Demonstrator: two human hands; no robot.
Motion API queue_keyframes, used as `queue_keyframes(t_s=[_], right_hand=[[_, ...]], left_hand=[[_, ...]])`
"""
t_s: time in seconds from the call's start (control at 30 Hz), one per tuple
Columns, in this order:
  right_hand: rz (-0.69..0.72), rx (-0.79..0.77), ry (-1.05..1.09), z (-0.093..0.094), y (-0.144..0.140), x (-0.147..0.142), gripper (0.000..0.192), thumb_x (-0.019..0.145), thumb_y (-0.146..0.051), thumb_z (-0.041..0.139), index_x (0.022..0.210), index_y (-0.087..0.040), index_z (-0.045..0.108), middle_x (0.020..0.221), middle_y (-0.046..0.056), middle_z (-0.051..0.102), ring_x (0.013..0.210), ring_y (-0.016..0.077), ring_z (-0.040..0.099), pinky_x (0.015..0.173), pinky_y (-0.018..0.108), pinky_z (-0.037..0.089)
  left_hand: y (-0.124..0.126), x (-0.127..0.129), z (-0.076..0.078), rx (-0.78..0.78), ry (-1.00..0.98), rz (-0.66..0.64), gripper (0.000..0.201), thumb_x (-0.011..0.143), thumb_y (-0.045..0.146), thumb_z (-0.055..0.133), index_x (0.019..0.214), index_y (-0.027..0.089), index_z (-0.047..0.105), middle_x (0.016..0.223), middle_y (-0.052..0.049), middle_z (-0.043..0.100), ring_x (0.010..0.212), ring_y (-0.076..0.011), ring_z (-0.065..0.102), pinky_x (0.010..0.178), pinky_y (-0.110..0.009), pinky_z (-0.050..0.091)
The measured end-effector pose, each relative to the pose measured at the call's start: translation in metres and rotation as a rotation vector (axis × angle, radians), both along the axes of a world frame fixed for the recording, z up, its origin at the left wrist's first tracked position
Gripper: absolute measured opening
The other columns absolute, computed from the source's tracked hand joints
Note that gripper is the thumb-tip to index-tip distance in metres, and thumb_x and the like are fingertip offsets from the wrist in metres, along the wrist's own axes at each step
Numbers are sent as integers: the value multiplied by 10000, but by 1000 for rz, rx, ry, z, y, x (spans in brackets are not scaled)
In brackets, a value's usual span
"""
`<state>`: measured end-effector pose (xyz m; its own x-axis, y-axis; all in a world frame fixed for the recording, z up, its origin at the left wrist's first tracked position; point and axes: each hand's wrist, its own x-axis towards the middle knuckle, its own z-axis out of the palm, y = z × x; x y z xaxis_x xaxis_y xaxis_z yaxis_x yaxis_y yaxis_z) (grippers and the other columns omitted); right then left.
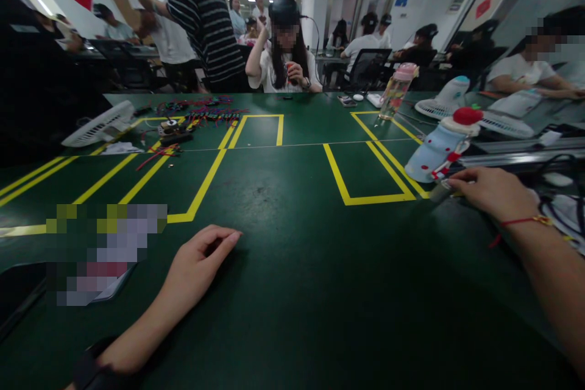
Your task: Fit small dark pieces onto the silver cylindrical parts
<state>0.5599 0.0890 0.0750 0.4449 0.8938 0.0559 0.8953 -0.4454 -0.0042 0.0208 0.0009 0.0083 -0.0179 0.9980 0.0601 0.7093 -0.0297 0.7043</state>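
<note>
My left hand point(201, 259) rests on the dark green table point(292, 311), its fingers curled and thumb tip against the index finger. Nothing shows in it. On the right, my right hand point(496, 192) pinches a small pale, see-through object point(440, 191) between thumb and fingertips, low over the tabletop. Its exact kind is too blurred to tell. Just behind that object stands a light blue bottle point(434, 149) with a red top, tilted in this view.
Yellow tape point(379, 200) marks boxes on the table. Coloured wires and small parts point(171, 128) lie at the far left near a white fan point(100, 124). A pink-lidded bottle point(397, 91) and another fan point(443, 100) stand back right. Across sits a person point(287, 49) wearing a headset.
</note>
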Motion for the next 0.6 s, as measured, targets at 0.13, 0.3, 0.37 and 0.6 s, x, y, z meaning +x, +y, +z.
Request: queue_keyframes(t_s=[0.13,0.3,0.37,0.6], right_hand=[[-16,-9,24,1,0,0,538,787,-646,495,1065,-233,699,1042,149,647,818,226,536,673,342,345],[-42,3,14,-4,2,5,464,805,-588,498,1023,-235,705,1057,152,643,847,249,537,664,348,340],[-26,7,22,-5,3,8,419,803,-544,528,1022,-236,708,1043,142,650,849,247,545,670,341,347],[128,23,129,-7,4,14,539,662,-527,709,1075,-181,692,1071,95,670,881,199,589,751,299,389]], left_hand=[[-1,0,0,-3,-7,-7,303,874,514,551,943,265,708,982,-8,708,921,-220,654,791,-313,493],[0,-1,-2,-5,-14,-17,305,878,517,546,957,265,698,996,-7,698,940,-221,642,810,-317,480],[1,-2,-4,-5,-15,-19,312,876,523,546,956,262,697,999,-10,693,942,-223,637,820,-325,473],[0,-2,-4,-15,-20,-21,321,875,533,543,959,262,693,996,-9,680,930,-219,632,806,-326,466]])
